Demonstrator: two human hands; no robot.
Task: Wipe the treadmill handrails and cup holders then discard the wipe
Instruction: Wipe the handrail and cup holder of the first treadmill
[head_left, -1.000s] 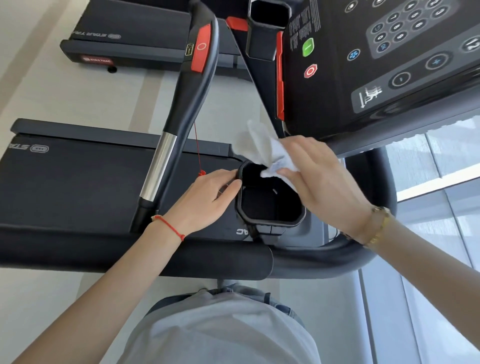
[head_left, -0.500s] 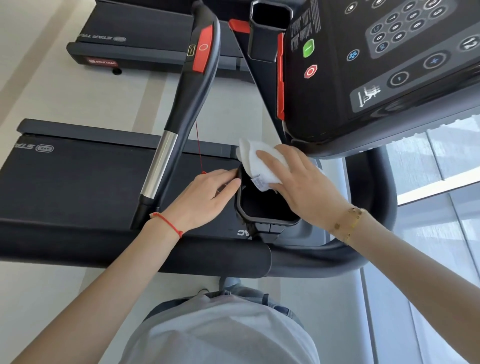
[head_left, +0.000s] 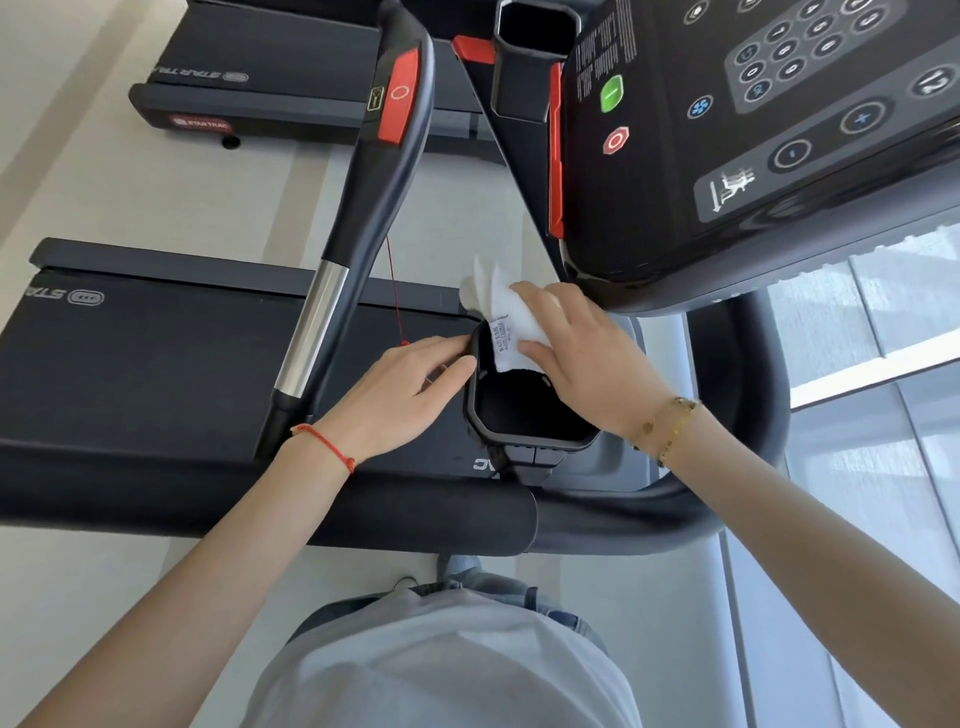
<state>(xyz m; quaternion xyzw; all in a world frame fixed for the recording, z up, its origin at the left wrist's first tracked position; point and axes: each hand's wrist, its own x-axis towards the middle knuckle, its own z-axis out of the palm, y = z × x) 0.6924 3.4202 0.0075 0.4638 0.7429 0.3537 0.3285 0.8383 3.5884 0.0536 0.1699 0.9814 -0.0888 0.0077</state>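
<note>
At the cup holder rim, right hand fingers pinch the wipe; left hand fingers press the side. The wipe may drop in.

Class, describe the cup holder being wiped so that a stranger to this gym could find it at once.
Start at the treadmill console with its keypad. Just below its near edge a black, open-topped cup holder hangs above the padded front handrail. Unlike the second cup holder further off, this one has a white wipe pressed over its far rim.
</note>
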